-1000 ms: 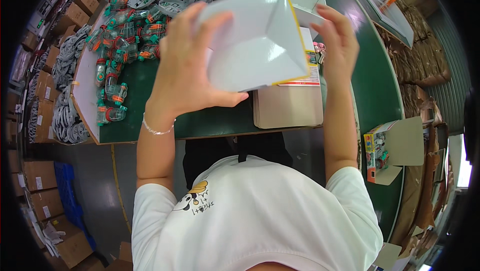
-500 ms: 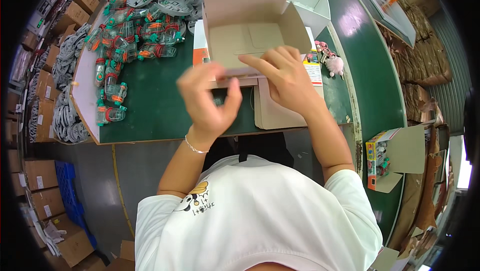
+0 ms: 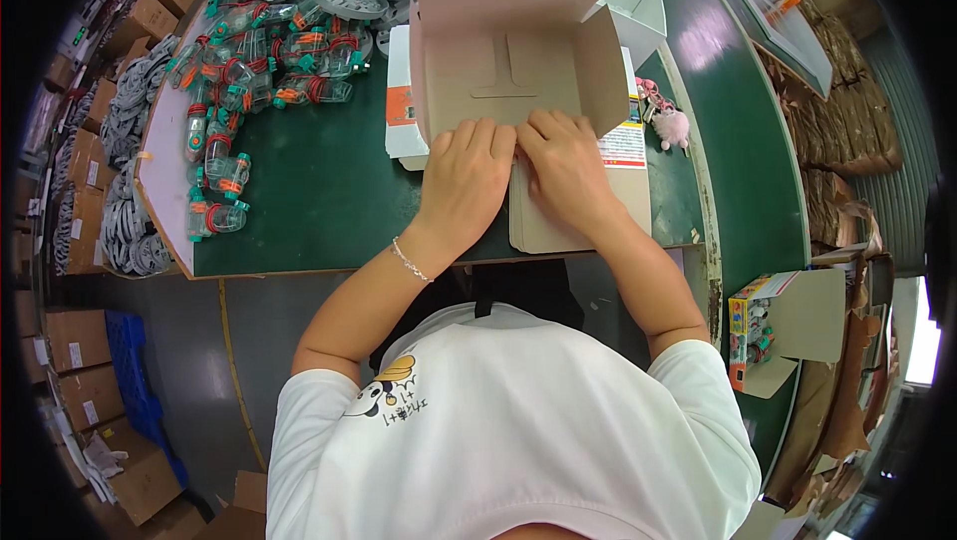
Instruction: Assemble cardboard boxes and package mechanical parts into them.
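Note:
An open cardboard box [image 3: 543, 66], brown inside with its lid raised at the back, stands in front of me on the green table. My left hand [image 3: 465, 179] and my right hand [image 3: 564, 166] lie side by side at its near wall. The fingers of both are bent over that wall's top edge and grip it. Flat cardboard blanks [image 3: 536, 221] lie under my right wrist. Printed white and orange cartons [image 3: 400, 106] show beneath the box. My palms hide most of the near wall.
Clear bottles with teal caps and red cords [image 3: 315, 89] crowd the table's left, with grey round discs [image 3: 351, 1] behind. A white open box [image 3: 640, 9] and a pink plush charm [image 3: 671, 128] sit right. A filled carton [image 3: 743, 326] stands on the right-hand bench.
My hands were apart and blurred over the near edge; now they have come together on the box's near wall. That wall has been folded upright, and an I-shaped cut in the floor shows more clearly.

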Demonstrator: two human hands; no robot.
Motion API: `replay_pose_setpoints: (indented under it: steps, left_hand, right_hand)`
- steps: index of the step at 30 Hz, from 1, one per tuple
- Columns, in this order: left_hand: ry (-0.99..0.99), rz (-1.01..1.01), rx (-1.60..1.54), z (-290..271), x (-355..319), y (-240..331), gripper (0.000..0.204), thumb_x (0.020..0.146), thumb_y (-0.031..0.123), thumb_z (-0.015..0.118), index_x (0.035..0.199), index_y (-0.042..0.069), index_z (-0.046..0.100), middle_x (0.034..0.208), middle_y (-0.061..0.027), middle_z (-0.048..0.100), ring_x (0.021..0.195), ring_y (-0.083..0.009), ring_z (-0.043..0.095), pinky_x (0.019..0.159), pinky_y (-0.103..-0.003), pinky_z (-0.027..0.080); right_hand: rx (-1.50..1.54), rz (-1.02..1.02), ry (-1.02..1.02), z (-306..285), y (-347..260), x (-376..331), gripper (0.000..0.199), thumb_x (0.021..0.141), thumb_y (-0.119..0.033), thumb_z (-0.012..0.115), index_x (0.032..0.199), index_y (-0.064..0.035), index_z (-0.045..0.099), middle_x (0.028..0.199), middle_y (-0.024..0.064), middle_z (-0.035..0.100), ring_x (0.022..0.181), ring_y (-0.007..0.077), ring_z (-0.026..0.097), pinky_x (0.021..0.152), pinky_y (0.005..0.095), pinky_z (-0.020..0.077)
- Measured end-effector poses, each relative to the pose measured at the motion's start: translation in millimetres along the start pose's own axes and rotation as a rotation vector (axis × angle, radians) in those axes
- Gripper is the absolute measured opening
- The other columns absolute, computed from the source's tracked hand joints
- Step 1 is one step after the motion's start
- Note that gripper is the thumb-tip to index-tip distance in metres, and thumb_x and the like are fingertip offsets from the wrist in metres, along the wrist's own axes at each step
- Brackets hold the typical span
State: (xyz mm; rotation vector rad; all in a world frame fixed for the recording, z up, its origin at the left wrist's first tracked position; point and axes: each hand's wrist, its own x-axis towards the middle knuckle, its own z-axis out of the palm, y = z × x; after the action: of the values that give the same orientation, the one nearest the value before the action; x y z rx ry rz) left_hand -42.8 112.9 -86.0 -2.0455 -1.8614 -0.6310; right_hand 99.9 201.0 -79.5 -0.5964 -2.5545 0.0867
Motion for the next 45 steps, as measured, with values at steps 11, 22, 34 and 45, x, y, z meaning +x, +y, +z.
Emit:
replay_pose_setpoints:
  steps: [11,22,34,45]
  left_hand:
    - [0.101,-0.034,-0.132,-3.2,-4.5,4.7,0.017,0.082,0.005,0.06,0.099,0.004,0.064,0.092,-0.0076,0.059,0.089,-0.0239,0.059,0.075,-0.034,0.044]
    - [0.513,-0.014,-0.323,-72.8,6.5,-42.1,0.016,0.082,0.003,0.07,0.098,0.004,0.067,0.105,-0.0116,0.066,0.099,-0.0301,0.061,0.085,-0.036,0.047]
    - [0.32,-0.145,0.189,-20.4,68.2,-201.9,0.027,0.083,0.004,0.068,0.11,0.01,0.065,0.115,-0.0057,0.067,0.116,-0.0268,0.058,0.097,-0.043,0.044]
    - [0.251,-0.302,0.105,-60.8,56.9,-196.2,0.021,0.088,0.012,0.07,0.107,0.011,0.062,0.105,-0.0024,0.07,0.118,-0.0219,0.06,0.095,-0.04,0.047]
  right_hand:
    - [0.39,0.067,0.114,-31.8,-16.9,9.7,0.02,0.076,0.005,0.064,0.095,-0.0019,0.063,0.1,0.0139,0.063,0.093,0.0331,0.063,0.081,0.0404,0.0492]
    - [0.116,0.465,0.317,-65.4,193.1,119.9,0.028,0.087,-0.025,0.06,0.104,-0.0065,0.073,0.105,0.014,0.072,0.097,0.0255,0.068,0.086,0.0356,0.0519]
    - [-0.022,0.235,-0.511,111.2,422.5,144.3,0.045,0.085,-0.042,0.064,0.108,-0.0049,0.073,0.109,0.0207,0.072,0.106,0.0313,0.067,0.091,0.0472,0.0485]
    - [0.001,0.374,-0.324,51.4,370.9,151.8,0.044,0.085,-0.042,0.065,0.103,-0.0033,0.074,0.103,0.0185,0.073,0.098,0.0305,0.069,0.086,0.0438,0.0512]
